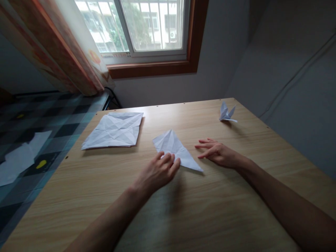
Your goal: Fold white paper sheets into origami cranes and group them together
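Note:
A folded sheet of white paper (175, 145) with crease lines lies on the wooden table (223, 217), one long point toward the right. My left hand (161, 170) is at its lower edge, with bent fingers closed on the paper and the thumb near the edge. Those fingers cover part of the near side. My right hand (216, 152) rests to the right of the sheet, palm down and apart from it. Its fingers are stretched out and hold nothing.
Creased white sheets (115, 129) lie stacked at the table's far left. A folded paper crane (227, 112) stands near the far right corner. Left of the table, loose paper (21, 157) lies on a checked cloth (76, 105). A window (154, 26) and curtain (76, 52) are beyond.

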